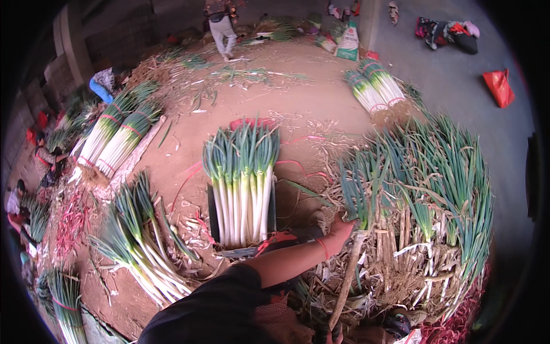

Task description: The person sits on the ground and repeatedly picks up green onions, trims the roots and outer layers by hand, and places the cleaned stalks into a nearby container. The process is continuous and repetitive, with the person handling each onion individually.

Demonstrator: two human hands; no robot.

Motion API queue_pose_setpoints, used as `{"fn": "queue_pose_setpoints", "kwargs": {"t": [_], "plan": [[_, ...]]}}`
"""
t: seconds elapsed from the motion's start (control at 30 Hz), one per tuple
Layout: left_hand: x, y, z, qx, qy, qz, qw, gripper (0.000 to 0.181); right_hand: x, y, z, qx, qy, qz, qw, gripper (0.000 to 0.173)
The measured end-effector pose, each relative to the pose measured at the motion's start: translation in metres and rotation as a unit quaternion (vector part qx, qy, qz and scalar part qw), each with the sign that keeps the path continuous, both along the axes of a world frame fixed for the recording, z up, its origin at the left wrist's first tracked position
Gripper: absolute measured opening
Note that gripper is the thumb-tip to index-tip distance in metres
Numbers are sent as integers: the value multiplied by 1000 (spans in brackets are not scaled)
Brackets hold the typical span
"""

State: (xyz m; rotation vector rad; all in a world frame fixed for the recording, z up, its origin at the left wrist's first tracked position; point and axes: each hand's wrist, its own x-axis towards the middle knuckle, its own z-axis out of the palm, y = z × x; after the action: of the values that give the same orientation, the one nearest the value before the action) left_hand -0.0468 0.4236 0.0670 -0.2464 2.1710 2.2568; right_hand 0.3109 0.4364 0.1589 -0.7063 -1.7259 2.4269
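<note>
My left hand [340, 232] grips a large green onion [347, 277] where its leaves meet the stalk; the stalk is brown, unpeeled and slants down to the lower edge. There my right hand [335, 334], partly cut off and dark, closes round its lower end. Left of my left hand, clean white-stemmed green onions [242, 202] stand side by side in a dark open frame [272, 210]. A loose heap of clean green onions [148, 262] lies farther left. On the right is a big pile of untrimmed green onions [429, 193] with dry leaves and roots.
Tied onion bundles [129, 131] lie at the left, with others [380, 86] at the back right. Peelings [326, 275] litter the dirt floor. One person [222, 30] stands at the back; several others are at the left. A red bag [498, 88] rests on the grey floor.
</note>
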Motion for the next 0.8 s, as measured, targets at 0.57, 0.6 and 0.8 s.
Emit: {"fn": "queue_pose_setpoints", "kwargs": {"t": [0.57,0.6,0.8], "plan": [[57,-20,109,-219,223,-220,924,29,-86,28,-14,56,23,-37,997,15],[52,-19,105,-155,203,-228,940,29,-87,29,-16,40,32,-63,997,17],[57,-29,147,-223,222,-419,852,28,-69,41,-11,-4,11,-44,999,32]]}}
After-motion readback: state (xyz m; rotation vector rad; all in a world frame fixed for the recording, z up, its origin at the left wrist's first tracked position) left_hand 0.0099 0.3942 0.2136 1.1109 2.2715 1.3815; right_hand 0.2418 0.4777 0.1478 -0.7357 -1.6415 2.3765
